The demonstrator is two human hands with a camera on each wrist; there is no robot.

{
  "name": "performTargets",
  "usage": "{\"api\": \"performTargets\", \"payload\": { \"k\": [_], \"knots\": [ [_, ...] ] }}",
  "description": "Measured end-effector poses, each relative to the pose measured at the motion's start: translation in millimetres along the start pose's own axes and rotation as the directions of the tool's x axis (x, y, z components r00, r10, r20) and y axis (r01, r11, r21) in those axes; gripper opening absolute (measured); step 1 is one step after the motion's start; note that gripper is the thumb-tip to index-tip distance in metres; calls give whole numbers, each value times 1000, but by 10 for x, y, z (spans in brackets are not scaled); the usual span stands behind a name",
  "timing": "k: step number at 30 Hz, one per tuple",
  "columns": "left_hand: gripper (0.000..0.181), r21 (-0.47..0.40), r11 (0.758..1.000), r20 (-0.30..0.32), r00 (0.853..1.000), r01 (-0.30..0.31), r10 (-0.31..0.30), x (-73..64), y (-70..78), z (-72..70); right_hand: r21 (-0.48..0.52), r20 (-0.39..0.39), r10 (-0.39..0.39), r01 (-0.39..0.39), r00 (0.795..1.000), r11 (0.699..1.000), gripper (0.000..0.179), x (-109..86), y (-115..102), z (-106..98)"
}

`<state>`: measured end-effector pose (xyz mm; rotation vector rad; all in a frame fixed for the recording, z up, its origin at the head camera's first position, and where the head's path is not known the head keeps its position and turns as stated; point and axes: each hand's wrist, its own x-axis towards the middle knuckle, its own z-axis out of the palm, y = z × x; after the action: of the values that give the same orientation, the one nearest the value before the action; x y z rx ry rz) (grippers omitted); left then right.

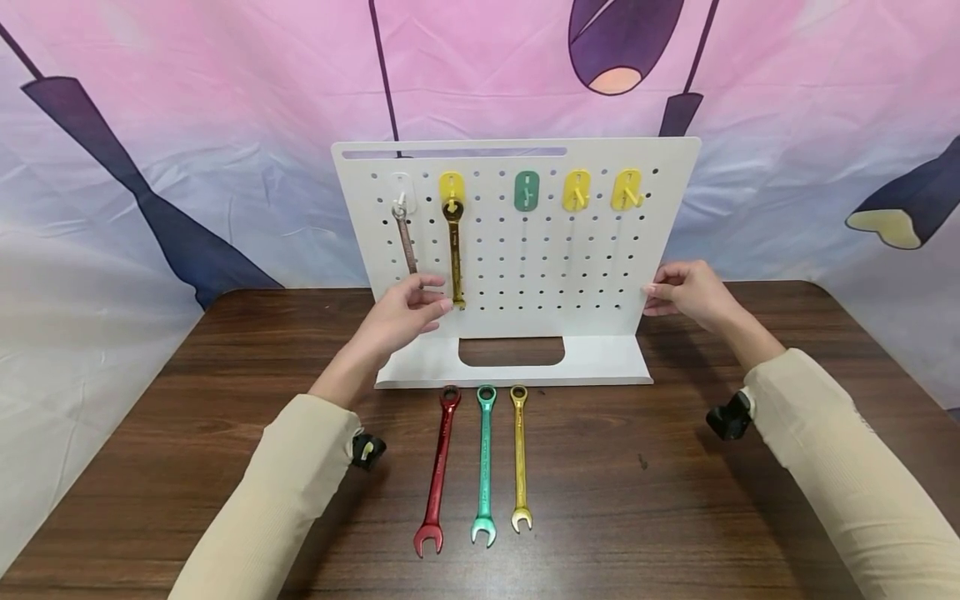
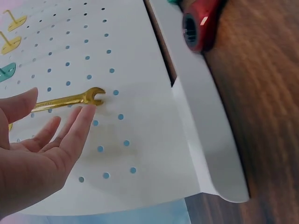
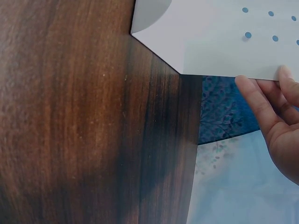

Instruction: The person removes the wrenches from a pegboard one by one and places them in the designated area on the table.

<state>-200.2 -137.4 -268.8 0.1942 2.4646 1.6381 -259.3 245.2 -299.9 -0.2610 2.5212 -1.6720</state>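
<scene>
A white pegboard point(image 1: 487, 267) stands upright on the table. A silver wrench point(image 1: 406, 239) hangs from its white hook point(image 1: 402, 185), and a gold wrench point(image 1: 455, 258) hangs beside it from a yellow hook point(image 1: 452, 185). My left hand point(image 1: 405, 315) is in front of the board by the lower ends of these wrenches. Its thumb and fingers are apart, with the fingertips close to the gold wrench's open end point(image 2: 96, 95) in the left wrist view. At the board's right edge my right hand point(image 1: 688, 292) pinches it, thumb on the front face point(image 3: 224, 51).
Red point(image 1: 438, 471), green point(image 1: 485, 467) and yellow point(image 1: 520, 458) wrenches lie side by side on the wooden table point(image 1: 600, 500), before the board's base point(image 1: 600, 362). A green hook point(image 1: 527, 191) and two yellow hooks point(image 1: 576, 191) hold nothing. A patterned cloth point(image 1: 255, 192) hangs behind.
</scene>
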Motion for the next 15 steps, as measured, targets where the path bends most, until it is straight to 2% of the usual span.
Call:
{"api": "performTargets", "payload": {
  "k": [15],
  "knots": [
    [44, 25, 998, -36, 997, -61, 62, 79, 120, 16, 3, -10, 3, -3, 1000, 1000, 17, -8, -19, 13]
  ]
}}
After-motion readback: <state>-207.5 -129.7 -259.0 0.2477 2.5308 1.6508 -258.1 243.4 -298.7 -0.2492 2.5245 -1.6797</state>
